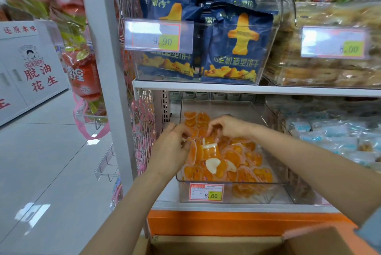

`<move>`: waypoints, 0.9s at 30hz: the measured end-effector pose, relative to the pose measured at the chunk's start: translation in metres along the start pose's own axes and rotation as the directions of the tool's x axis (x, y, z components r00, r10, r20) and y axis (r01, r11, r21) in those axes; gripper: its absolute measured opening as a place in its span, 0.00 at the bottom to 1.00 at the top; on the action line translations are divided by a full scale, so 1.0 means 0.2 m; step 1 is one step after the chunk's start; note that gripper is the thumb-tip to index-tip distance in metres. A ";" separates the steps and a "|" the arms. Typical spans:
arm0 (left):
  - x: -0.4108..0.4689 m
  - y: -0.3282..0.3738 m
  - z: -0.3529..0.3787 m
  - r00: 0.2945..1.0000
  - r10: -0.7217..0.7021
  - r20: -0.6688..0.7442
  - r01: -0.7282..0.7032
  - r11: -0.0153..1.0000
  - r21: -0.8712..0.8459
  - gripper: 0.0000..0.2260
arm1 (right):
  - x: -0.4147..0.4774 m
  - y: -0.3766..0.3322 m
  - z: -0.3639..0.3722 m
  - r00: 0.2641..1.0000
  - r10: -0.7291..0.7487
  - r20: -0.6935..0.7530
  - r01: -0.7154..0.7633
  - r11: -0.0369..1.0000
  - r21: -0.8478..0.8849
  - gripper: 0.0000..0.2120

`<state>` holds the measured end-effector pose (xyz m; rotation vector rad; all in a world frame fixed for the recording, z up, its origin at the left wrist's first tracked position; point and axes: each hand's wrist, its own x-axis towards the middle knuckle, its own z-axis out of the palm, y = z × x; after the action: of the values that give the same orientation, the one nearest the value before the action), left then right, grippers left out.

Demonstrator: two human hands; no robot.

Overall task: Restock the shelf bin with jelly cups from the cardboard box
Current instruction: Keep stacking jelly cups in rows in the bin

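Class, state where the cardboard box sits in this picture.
The cardboard box lies open at the bottom edge of the head view, right of centre, directly below the orange shelf base.

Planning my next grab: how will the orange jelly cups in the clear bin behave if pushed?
The jelly cups look small and rigid, probably light. They lie loose at all angles, so a push would likely scatter them rather than shift the heap. Glossy lids may be slippery; the bin walls should contain them.
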<state>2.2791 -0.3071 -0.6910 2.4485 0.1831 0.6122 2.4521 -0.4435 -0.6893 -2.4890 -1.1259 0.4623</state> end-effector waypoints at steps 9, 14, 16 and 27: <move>0.03 0.08 0.06 0.990 -0.096 0.106 0.123 0.949 -0.291 0.04 | -0.07 0.05 -0.14 0.930 0.109 -0.351 0.053 0.905 0.421 0.13; 0.04 0.16 0.08 0.954 -0.180 0.239 0.279 0.826 -0.490 0.06 | -0.19 -0.04 -0.12 0.978 0.044 -0.203 0.083 0.815 0.573 0.11; 0.04 0.17 0.10 0.942 -0.204 0.267 0.319 0.790 -0.524 0.07 | -0.22 -0.07 -0.10 0.979 0.022 -0.203 0.094 0.832 0.546 0.12; 0.05 0.19 0.09 0.912 -0.296 0.283 0.409 0.611 -0.678 0.07 | -0.28 -0.10 -0.03 0.919 0.367 -0.143 -0.038 0.443 0.896 0.04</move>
<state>2.2971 -0.3445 -0.6783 1.5910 0.2940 0.2433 2.4076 -0.4755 -0.6664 -1.6269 -0.2546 0.5054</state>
